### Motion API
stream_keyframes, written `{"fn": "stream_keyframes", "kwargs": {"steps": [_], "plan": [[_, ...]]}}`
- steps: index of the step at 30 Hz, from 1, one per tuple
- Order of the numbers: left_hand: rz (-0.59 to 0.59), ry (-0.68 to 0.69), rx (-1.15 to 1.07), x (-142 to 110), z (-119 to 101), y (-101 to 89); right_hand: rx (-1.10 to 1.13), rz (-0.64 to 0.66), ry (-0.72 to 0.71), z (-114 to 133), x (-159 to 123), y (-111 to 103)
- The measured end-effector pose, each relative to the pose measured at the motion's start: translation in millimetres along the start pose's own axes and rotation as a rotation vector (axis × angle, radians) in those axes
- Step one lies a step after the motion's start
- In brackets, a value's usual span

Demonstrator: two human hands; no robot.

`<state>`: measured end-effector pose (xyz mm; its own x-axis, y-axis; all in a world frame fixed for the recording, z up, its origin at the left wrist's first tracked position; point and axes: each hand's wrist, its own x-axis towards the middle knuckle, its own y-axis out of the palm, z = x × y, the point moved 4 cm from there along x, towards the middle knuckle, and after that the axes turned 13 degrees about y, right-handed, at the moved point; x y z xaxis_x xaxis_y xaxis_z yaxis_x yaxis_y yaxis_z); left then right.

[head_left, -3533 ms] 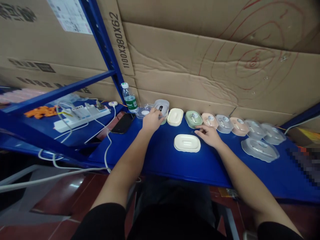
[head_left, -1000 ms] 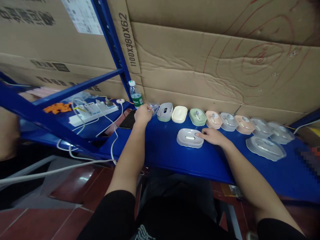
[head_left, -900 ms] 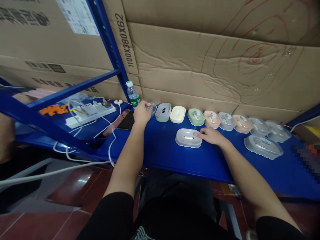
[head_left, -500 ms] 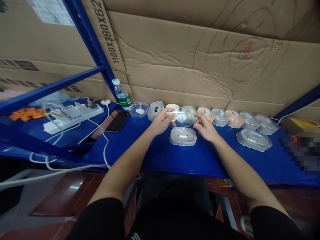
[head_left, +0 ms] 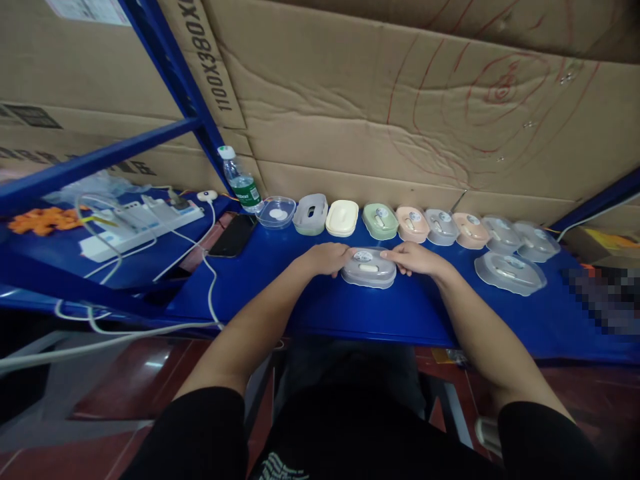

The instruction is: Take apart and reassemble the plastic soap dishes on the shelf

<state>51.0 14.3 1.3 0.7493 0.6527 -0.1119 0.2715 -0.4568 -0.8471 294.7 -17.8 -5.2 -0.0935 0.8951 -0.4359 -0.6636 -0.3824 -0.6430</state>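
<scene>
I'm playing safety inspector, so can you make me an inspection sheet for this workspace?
Surface: blue table.
Things: gray lidded box at the front; behind it, a row including a clear cover, a cream tray and lidded boxes.
Clutter: bottle and phone on the left; orange pieces near a power strip.
Hands: left hand and right hand grip opposite sides of the gray lidded box.
Cables: white cables loop at the left.
Surroundings: cardboard behind; blue frame on the left.

Txt on lid label (head_left: 363, 256) too small to read, R-edge stuff (head_left: 610, 297) pixelated, white cable (head_left: 20, 362) cut off L.
</scene>
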Motion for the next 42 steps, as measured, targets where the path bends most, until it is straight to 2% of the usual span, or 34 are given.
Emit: {"fn": "stream_keyframes", "kwargs": {"steps": [5,10,20,28,36,38,40,42], "plan": [[-0.051,0.077,-0.14,2.7,-0.9,1.3,0.081,0.039,0.017,-0.8,-1.9,-2.9],[-0.149,0.078,-0.069,2.4,-4.3,-3.0,0.118,0.064,0.01,0.2,-3.2,-3.2],[-0.093,0.144,-0.177,4.6,11.1,-1.2,0.21,-0.019,-0.106,2.4,0.4,-1.3],[0.003,0.059,-0.218,-2.1,8.5,-2.9,0.191,-0.09,-0.201,-3.7,10.3,2.8],[-0.036,0.089,-0.123,-1.5,6.4,-2.0,-0.043,-0.097,-0.257,-0.3,7.8,8.3],[-0.093,0.067,-0.023,-0.7,5.5,-2.4,-0.151,-0.169,-0.258,2.5,4.9,6.7],[-0.169,0.032,0.08,0.4,4.9,-2.6,-0.237,-0.301,-0.271,6.6,1.1,3.4],[-0.216,-0.009,0.135,1.7,5.3,-1.4,-0.254,-0.406,-0.332,12.2,-3.8,2.0]]}}
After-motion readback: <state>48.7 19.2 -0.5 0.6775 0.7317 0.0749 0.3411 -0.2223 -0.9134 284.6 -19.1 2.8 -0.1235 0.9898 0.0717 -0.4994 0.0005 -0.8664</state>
